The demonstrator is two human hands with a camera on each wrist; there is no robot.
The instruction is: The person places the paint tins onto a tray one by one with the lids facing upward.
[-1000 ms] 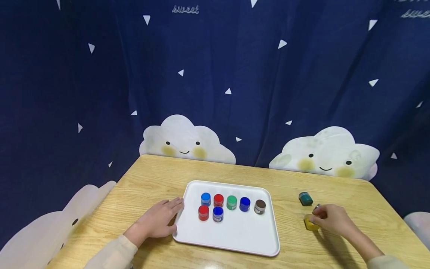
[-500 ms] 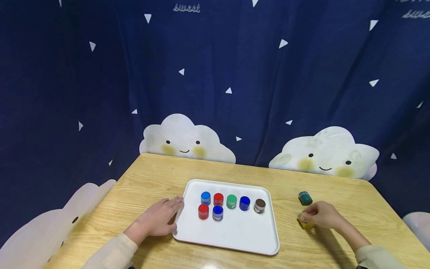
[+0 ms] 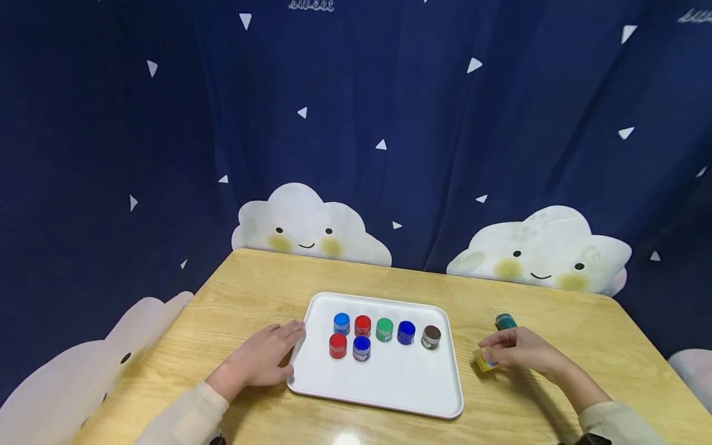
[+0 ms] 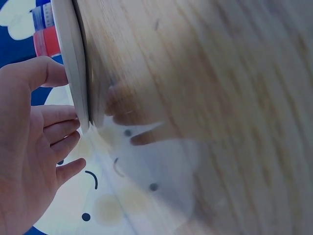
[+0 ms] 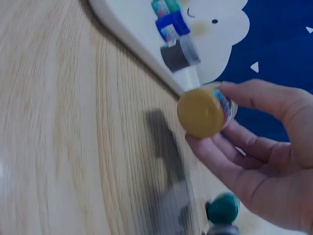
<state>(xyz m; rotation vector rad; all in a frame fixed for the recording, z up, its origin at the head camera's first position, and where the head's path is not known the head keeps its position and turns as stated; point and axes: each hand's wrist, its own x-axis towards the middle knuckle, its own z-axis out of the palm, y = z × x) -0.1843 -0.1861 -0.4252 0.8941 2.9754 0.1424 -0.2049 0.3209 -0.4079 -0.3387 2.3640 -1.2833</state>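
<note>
My right hand [image 3: 525,351] pinches a small yellow paint jar [image 5: 201,112] between thumb and fingers, tilted, to the right of the white tray [image 3: 400,395]. In the right wrist view the yellow end faces the camera and a label shows on its side. A teal paint jar [image 3: 505,321] lies on the table behind this hand, partly hidden by it in the head view. My left hand [image 3: 258,357] rests with its fingertips against the tray's left edge, fingers fairly straight, as the left wrist view [image 4: 29,147] also shows.
On the tray stand several paint jars: light blue [image 3: 342,324], two red, green [image 3: 384,330], dark blue and brown [image 3: 431,337]. The wooden table [image 3: 267,272] ends at a dark blue curtain [image 3: 345,167] with cloud faces.
My right hand has picked up the yellow jar from the table and carried it left toward the tray. My left hand has stayed at the tray's edge.
</note>
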